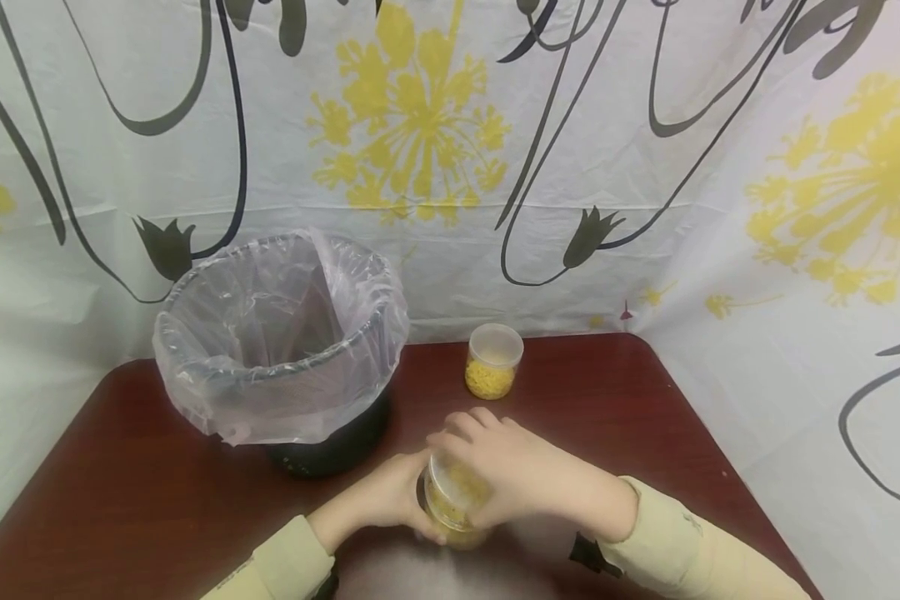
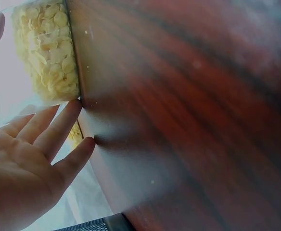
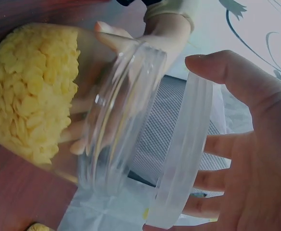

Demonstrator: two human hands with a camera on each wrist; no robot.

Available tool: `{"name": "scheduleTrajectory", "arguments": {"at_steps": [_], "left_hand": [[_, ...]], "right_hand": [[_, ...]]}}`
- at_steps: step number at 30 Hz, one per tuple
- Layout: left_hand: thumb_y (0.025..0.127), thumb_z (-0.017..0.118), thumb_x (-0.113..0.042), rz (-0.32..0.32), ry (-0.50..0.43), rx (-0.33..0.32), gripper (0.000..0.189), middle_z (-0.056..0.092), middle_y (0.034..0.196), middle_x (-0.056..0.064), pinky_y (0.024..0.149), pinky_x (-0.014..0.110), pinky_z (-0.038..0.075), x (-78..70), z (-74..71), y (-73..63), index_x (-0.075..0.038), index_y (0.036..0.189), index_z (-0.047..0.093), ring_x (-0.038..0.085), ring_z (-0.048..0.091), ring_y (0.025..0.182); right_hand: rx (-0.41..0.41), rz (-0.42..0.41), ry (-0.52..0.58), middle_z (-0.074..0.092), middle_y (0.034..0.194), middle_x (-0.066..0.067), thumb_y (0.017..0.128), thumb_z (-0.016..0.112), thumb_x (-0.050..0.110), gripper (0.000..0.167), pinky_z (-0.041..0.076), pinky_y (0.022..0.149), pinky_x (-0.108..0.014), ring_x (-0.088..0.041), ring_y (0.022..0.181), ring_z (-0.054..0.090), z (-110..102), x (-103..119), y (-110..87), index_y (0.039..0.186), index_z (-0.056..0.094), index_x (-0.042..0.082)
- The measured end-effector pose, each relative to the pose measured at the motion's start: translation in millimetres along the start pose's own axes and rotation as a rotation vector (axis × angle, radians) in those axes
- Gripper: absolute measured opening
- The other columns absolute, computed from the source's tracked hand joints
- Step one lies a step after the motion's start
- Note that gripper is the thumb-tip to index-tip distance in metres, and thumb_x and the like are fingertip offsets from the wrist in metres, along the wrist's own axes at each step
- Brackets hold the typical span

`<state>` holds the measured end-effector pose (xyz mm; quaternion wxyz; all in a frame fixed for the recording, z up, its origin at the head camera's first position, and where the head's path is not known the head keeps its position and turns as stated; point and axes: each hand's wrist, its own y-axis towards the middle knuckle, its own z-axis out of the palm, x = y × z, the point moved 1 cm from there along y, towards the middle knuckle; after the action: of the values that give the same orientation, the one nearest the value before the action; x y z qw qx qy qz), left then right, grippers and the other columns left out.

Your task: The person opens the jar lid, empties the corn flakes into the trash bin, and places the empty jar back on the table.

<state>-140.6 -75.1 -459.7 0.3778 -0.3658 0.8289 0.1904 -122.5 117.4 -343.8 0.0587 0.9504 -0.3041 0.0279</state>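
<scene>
Well, near jar (image 3: 78, 98): upright, apparently standing on the counter, mouth uncovered; a knock could spill its contents. Smooth, clear, round, ridged below the rim.
Yellow flakes (image 3: 30, 91): low inside the near jar; a sudden tilt would likely scatter them, as they look light and loose. Thin, rounded discs.
Left hand (image 1: 392, 492): thumb and fingers curled round the near jar; a slack hold on such slick walls could let it slip.
Lid (image 3: 184, 154): just beside the near jar's rim, with a gap between; held off-centre, it could drop or clip the rim. Cloudy, shallow, circular.
Right hand (image 1: 506, 467): over the near jar, grasping the lid by its edge; a careless swing could tip the jar.
Counter (image 1: 607, 417): beneath the near jar; glossy dark red, perhaps slippery under a shove.
Bin (image 1: 337, 446): beyond the near jar, to its left; dark and round.
Bag (image 1: 270, 404): draped over the bin's rim; thin, crinkled, see-through plastic, which a sleeve could snag.
Far jar (image 1: 492, 377): beyond the near jar, slightly right; reaching fingers could topple it. Clear, part-filled with yellow bits; whether lidded, I cannot tell.
Curtain (image 1: 450, 279): behind both jars; creased, pale, flower-printed.
</scene>
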Motion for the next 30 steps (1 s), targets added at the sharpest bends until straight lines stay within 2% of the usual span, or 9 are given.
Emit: {"name": "scheduleTrajectory", "arguments": {"at_steps": [8,15,24,30], "left_hand": [[0.051,0.091,-0.043,0.007,-0.012,0.008,0.102,0.060,0.119,-0.008,0.096,0.030,0.043,1.5,0.1,1.1,-0.015,0.138,0.046,0.007,0.053,0.110],[0.051,0.092,-0.042,0.013,-0.015,-0.002,0.105,0.059,0.123,-0.006,0.098,0.032,0.042,-0.1,0.4,1.1,-0.015,0.141,0.044,0.008,0.053,0.112],[0.049,0.092,-0.043,0.004,0.007,-0.010,0.107,0.058,0.127,-0.004,0.101,0.034,0.039,0.5,1.7,1.0,-0.013,0.140,0.044,0.012,0.051,0.118],[0.050,0.093,-0.042,-0.015,-0.012,-0.004,0.108,0.057,0.128,-0.003,0.101,0.035,0.039,-1.7,1.6,-0.1,-0.011,0.141,0.043,0.012,0.050,0.119]], "right_hand": [[-0.023,0.036,0.004,0.047,0.127,-0.002,0.052,0.084,0.040,0.090,0.047,0.074,-0.039,-0.021,0.115,0.043,-4,-12,-6.5,0.133,0.052,0.016],[-0.063,0.099,0.055,0.047,0.128,-0.004,0.057,0.081,0.033,0.085,0.046,0.080,-0.044,-0.025,0.116,0.043,-7,-27,-16.0,0.134,0.051,0.013],[-0.085,0.251,0.114,0.045,0.134,-0.006,0.063,0.080,0.039,0.085,0.044,0.089,-0.048,-0.027,0.118,0.042,-2,-50,-32.2,0.138,0.048,0.017],[-0.089,0.349,0.131,0.046,0.130,-0.011,0.063,0.080,0.035,0.085,0.045,0.088,-0.047,-0.031,0.118,0.043,5,-64,-41.8,0.137,0.048,0.011]]}}
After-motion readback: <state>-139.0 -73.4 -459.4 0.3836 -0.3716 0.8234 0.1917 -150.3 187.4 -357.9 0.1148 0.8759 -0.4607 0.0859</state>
